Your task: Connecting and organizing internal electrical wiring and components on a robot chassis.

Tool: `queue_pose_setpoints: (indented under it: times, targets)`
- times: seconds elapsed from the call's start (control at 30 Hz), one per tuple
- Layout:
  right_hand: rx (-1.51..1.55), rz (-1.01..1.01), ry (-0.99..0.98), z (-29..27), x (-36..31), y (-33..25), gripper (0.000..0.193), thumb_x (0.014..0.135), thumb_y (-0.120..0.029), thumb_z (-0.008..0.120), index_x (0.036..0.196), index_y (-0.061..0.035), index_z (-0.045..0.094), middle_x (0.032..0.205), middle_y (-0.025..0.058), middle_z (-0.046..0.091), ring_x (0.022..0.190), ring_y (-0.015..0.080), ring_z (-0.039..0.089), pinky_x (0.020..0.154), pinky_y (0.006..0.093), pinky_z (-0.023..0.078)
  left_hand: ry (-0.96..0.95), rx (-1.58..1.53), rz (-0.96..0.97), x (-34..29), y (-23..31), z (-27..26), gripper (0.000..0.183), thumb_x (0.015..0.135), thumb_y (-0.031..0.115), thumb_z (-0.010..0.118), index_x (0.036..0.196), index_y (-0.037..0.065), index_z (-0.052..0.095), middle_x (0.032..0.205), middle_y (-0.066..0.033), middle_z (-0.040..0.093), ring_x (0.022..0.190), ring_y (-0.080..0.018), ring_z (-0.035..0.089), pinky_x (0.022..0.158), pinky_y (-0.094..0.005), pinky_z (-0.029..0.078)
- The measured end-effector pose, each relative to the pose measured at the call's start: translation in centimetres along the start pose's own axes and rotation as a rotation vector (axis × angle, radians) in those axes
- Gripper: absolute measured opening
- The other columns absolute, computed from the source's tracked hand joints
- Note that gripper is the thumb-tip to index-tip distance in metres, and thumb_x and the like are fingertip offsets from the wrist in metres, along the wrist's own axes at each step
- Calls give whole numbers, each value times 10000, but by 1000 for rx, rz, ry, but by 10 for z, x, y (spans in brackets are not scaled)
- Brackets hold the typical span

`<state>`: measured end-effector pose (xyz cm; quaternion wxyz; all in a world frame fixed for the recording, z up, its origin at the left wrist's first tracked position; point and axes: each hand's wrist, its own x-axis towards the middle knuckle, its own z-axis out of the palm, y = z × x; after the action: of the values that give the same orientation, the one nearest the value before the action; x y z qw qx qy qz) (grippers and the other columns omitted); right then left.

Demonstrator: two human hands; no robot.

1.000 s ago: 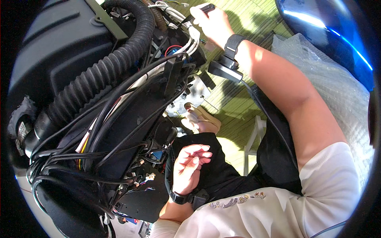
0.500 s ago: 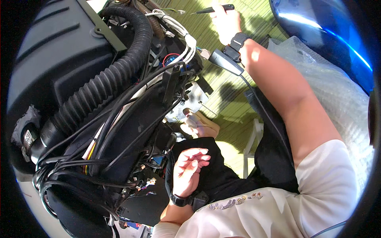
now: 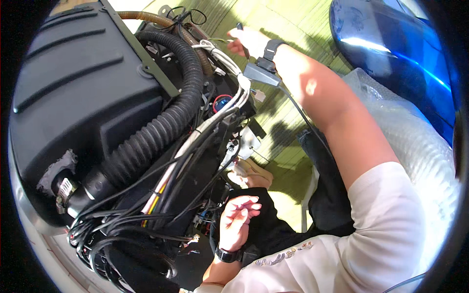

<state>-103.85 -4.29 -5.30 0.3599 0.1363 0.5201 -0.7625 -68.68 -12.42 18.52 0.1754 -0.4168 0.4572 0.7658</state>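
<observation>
My right hand (image 3: 249,41) is closed around a slim, black-handled pointed tool (image 3: 239,26), just right of the white cable bundle (image 3: 230,63); its exact kind is unclear, and my fingers cover its middle. The tool stands nearly upright in the picture, with thin wire ends close to my fingertips. My left hand (image 3: 236,222) hovers above my lap, palm up, fingers loosely bent with nothing seen in them. Beside it on the left lies a dark assembly with black cables (image 3: 161,195) and loose connectors.
A black ribbed hose (image 3: 161,132) curves along a large black plastic housing (image 3: 73,73) on the left. At the upper right sits a glossy blue curved panel (image 3: 391,53) over bubble wrap (image 3: 400,132). A grey box (image 3: 261,74) with a cord hangs at my right wrist.
My right hand has come left and down toward the white cables, and the tool has turned from nearly level to nearly upright. The assembly sits farther right in view. My left hand keeps its pose.
</observation>
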Motion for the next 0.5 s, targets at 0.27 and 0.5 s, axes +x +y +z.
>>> queue_pose_setpoints:
  times: [0.27, 0.5]
  targets:
    - [64, 170, -49, 14, 34, 0, 427, 839, -286, 512, 1225, -117, 442, 973, 184, 528, 765, 225, 577, 543, 310, 453, 4, 27, -26, 5, 0, 4, 249, 842, 79, 491, 1072, -15, 466, 1067, -157, 533, 915, -212, 558, 797, -300, 474]
    - [305, 114, 109, 23, 44, -18, 352, 819, -273, 562, 1121, -100, 513, 833, 99, 547, 673, 176, 513, 487, 312, 431, -35, 27, -40, 7, 2, 9, 254, 843, 87, 501, 1075, -11, 470, 1083, -150, 529, 923, -202, 555, 801, -295, 463]
